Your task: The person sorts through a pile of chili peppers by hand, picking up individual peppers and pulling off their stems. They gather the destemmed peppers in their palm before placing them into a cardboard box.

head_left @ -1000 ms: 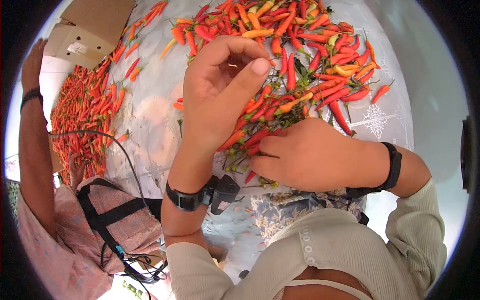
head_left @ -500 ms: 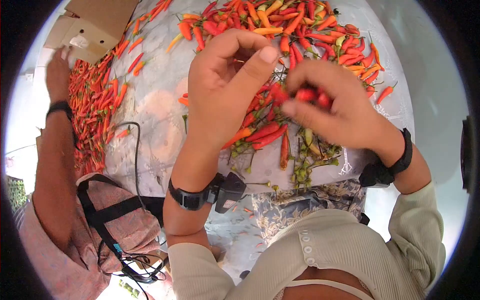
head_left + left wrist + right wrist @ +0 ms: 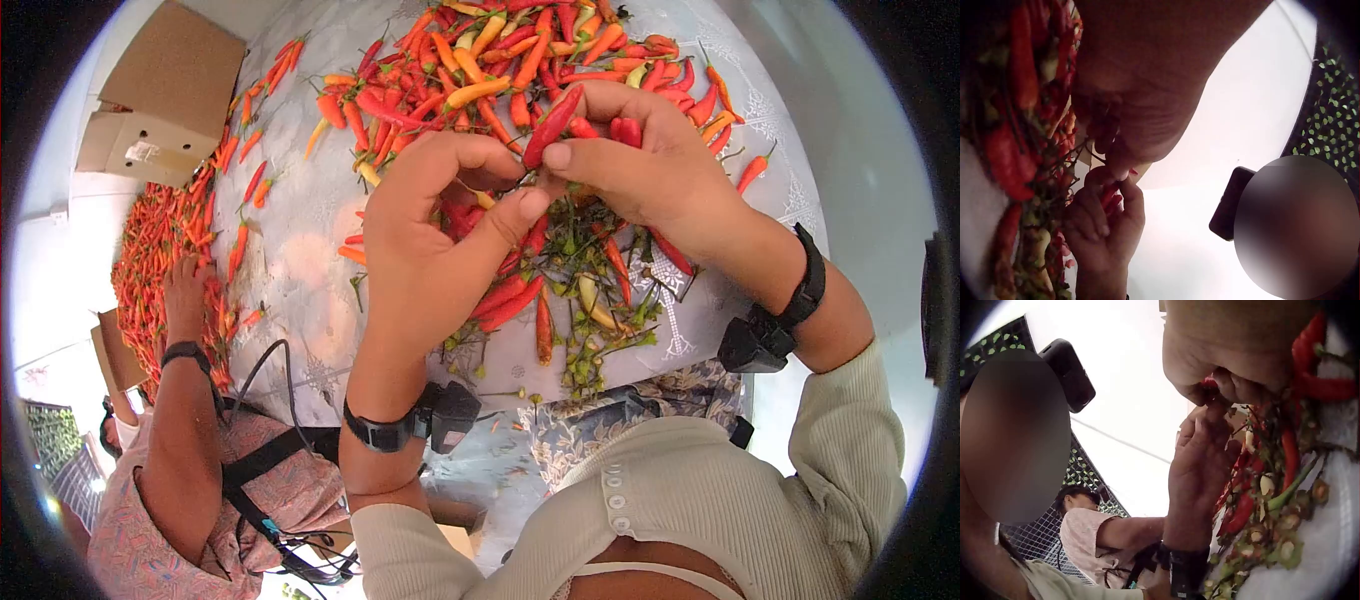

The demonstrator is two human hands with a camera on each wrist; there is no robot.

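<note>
Near the upper middle of the head view, the right hand (image 3: 665, 165) pinches a red chili (image 3: 552, 127) between thumb and forefinger, its body slanting up and to the right; more red chilies (image 3: 626, 131) show between the curled fingers of that hand. The left hand (image 3: 430, 220) is curled, thumb and forefinger closed on the stem (image 3: 520, 183) at the chili's lower end; whether it also holds the red ones seen through its curl, I cannot tell. The chili looks light, smooth-skinned and glossy, so it should weigh next to nothing, yet may slip if the fingers are damp. I judge the flesh firm but hollow, likely to bruise or split under a hard squeeze, while the stem looks thin, somewhat stiff and easy to snap. The best hold is on the broad shoulder just beside the stem, with soft pads; the narrow tip gives little purchase. The stem is best taken close to the cap, where a pull would bear straight on the joint. Loose chilies (image 3: 470, 95) lie heaped at the upper middle on the cloth (image 3: 310, 270), and a tangle of green stems (image 3: 585, 365) lies at the lower middle, near its edge.
</note>
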